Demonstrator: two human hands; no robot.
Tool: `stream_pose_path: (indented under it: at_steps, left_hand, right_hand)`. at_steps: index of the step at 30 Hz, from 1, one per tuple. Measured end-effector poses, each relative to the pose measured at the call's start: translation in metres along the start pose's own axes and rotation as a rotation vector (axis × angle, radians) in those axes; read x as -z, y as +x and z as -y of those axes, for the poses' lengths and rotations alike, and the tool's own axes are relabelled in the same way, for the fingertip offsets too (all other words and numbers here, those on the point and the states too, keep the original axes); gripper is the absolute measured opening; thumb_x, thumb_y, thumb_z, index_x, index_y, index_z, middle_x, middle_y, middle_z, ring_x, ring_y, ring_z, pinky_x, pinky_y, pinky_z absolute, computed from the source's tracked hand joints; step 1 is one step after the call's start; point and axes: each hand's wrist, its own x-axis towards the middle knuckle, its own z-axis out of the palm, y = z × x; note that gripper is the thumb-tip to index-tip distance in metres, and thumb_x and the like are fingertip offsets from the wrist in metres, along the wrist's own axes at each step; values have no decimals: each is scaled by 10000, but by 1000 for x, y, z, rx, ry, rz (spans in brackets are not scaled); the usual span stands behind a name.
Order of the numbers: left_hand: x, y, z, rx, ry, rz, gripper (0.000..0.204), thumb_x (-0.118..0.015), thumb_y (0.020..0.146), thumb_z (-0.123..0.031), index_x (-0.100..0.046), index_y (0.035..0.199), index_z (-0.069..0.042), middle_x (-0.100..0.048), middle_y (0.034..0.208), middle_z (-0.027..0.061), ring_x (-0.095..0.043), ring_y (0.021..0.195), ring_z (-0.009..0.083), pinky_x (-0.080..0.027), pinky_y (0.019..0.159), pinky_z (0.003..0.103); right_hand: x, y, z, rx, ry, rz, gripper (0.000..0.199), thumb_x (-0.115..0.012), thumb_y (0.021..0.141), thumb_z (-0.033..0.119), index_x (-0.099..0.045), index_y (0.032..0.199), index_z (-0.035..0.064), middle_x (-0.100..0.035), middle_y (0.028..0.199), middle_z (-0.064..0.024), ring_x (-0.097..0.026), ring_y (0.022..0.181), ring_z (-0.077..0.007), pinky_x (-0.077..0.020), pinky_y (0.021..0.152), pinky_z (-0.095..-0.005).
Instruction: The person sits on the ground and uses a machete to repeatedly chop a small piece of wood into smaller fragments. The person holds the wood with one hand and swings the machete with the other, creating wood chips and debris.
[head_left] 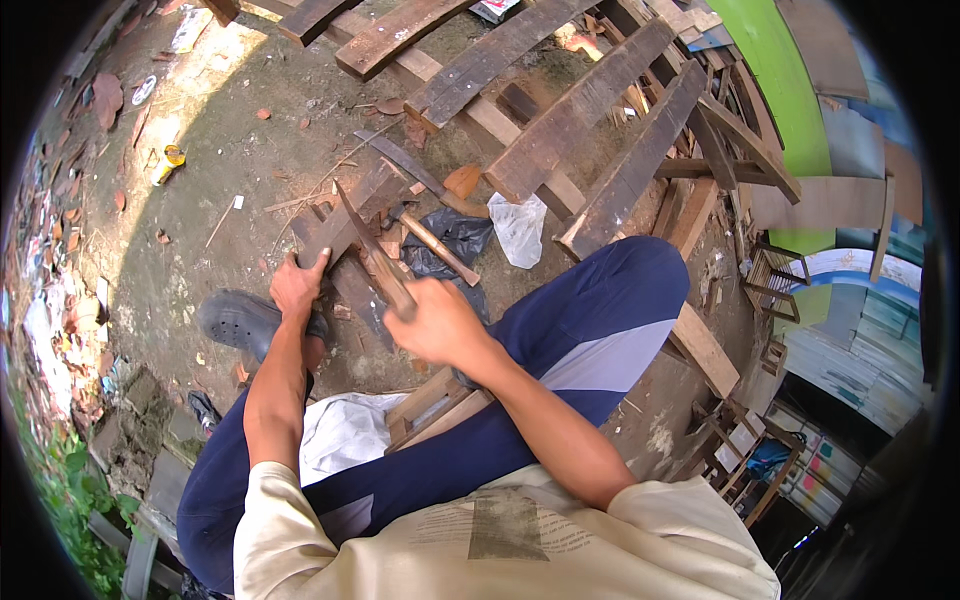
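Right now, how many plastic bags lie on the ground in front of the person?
2. A black plastic bag lies beyond the right hand, partly under a hammer. A clear plastic bag lies just right of it, by the planks. Others may be hidden under the wood.

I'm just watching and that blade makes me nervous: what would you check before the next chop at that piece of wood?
1. Right hand has a firm grip on the machete: ok, fingers closed around the handle.
2. Left hand steadies the piece of wood: ok, it grips the near end.
3. Left fingers well away from the blade: not ok, they sit close beside it.
4. Foot in the dark clog out of the blade's path: cannot tell, it lies just below the wood.
5. Ground around the wood free of loose clutter: not ok, a hammer, a black bag and chips lie beside it.
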Motion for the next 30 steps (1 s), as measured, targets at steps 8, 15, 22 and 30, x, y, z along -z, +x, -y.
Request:
stream_pose_path:
  at_steps: [8, 15, 22, 30]
  left_hand:
    - [1, 8, -1, -11, -2, -54, 943, -673, 791, -778, -668, 1320, 2, -733, 1140, 283, -704, 1094, 448, -539, 968, 505]
    - [2, 2, -19, -65, -29, -38, 914, -644, 818, -780, -677, 1322, -18, -731, 1128, 301, -699, 1112, 451, -530, 981, 512]
    - [4, 5, 0, -17, -17, -32, 932, -677, 785, -788, -677, 1233, 30, -738, 1094, 283, -717, 1058, 438, -556, 923, 509]
    - [3, 1, -21, -64, -28, -6, 955, -670, 780, -799, -668, 1227, 44, -740, 1074, 287, -726, 1036, 428, -564, 919, 503]
  right_hand:
    - [13, -88, 0, 23, 61, 5, 285, -663, 892, 259, -721, 952, -14, -674, 661, -190, -725, 689, -394, -584, 715, -457]
    - [-35, 72, -27, 82, -51, -194, 335, -702, 872, 313, -724, 924, -17, -694, 785, -293, -705, 804, -480, -577, 746, -514]
    - [29, -118, 13, -122, 106, 46, 155, -664, 886, 147, -744, 969, 44, -687, 723, -177, -725, 728, -395, -565, 719, -474]
    - [-24, 64, -14, -40, -30, -101, 357, -730, 855, 293, -716, 938, -54, -714, 826, -282, -710, 837, -476, -572, 765, -488]
